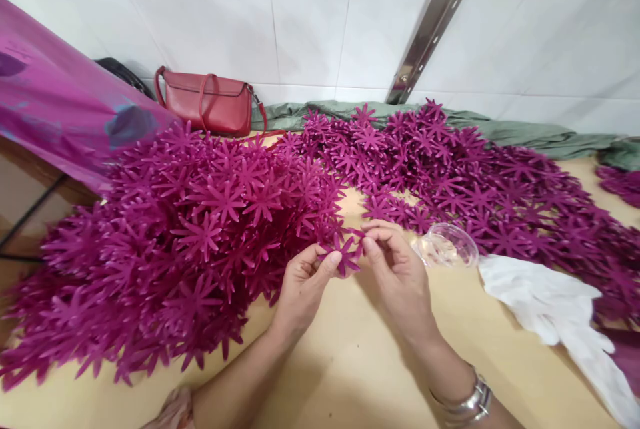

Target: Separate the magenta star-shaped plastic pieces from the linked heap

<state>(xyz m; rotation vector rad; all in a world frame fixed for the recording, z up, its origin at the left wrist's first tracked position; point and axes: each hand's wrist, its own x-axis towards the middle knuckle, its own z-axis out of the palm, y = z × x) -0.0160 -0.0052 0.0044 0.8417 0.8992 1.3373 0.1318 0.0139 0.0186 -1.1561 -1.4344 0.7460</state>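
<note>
Between my two hands, above the tan table, is a purple star-shaped flower piece [345,254] with narrow petals. My left hand [306,282] pinches it at its left side, thumb on top. The fingertips of my right hand [397,275] are closed on a purple petal or strip at its right side; whether this belongs to the same flower piece I cannot tell. A large heap of like purple flower pieces [200,235] lies to the left of my hands. A second, flatter spread of darker flower pieces [480,199] reaches from behind my hands to the far right.
A clear plastic tub [453,245] stands right of my right hand, beside a crumpled white cloth [545,295]. At the back, a red handbag [210,102] and green fabric [525,132] lie along the tiled wall. A metal strip [430,35] leans there. Pink plastic sheeting [65,89] hangs at left.
</note>
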